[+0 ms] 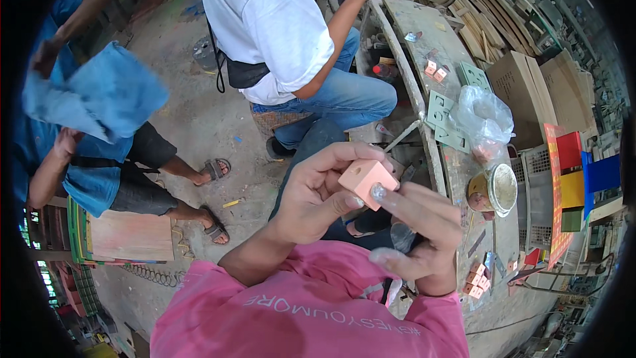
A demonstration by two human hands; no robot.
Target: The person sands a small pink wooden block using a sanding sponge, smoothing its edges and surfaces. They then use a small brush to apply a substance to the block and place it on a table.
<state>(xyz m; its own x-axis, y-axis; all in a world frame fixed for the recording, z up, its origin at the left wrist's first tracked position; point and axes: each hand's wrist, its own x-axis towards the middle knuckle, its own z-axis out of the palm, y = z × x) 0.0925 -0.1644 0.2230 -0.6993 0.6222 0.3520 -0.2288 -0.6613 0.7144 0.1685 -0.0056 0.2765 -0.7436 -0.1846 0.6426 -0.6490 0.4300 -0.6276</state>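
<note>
At far left, a person in blue (86,152) is sitting on the floor. Your left hand (317,192) is gripping a pink wooden block (366,181) between thumb and fingers, raised in front of your chest. Your right hand (417,232) is pressing the block's near face with one extended finger, not clamping it. To the right, an open tin (493,190) is resting on the workbench (457,159).
</note>
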